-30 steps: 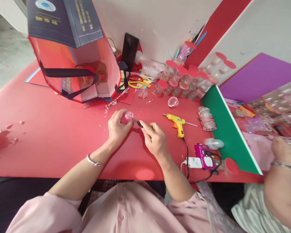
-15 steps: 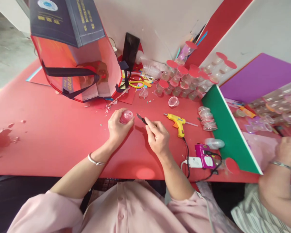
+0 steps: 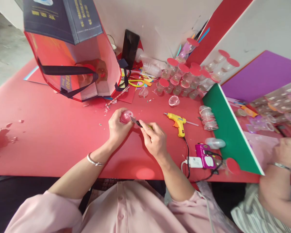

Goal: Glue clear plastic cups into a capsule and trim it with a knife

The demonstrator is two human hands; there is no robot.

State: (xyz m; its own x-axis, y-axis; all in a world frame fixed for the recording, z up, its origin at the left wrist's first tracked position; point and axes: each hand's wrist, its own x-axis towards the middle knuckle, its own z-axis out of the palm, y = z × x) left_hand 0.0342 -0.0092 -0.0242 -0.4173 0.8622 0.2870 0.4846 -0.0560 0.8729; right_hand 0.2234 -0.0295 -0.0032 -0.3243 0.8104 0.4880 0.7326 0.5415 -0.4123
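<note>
My left hand (image 3: 118, 126) is closed around a small clear plastic cup (image 3: 126, 116), with the red table showing through it. In my right hand (image 3: 155, 139) is a utility knife (image 3: 137, 122), its handle pinched between thumb and fingers. The blade points left and its tip is at the cup's near right side; whether it has pierced the plastic I cannot tell. Both hands are over the red table (image 3: 70, 129). To the right of my right hand lies a yellow glue gun (image 3: 178, 123) with a cord.
A large gift bag (image 3: 72, 64) stands at the back left. Behind my hands are scissors (image 3: 137, 84) and a phone (image 3: 130, 48). Hourglass-like cup pieces (image 3: 181, 77) crowd the back right. Stacked cups (image 3: 208, 118) and a purple power adapter (image 3: 205, 157) lie beside a green divider (image 3: 232, 132); a co-worker's hand (image 3: 288, 150) is beyond.
My right hand has moved left, bringing the knife blade from apart to the cup. My left hand still holds the cup in nearly the same place.
</note>
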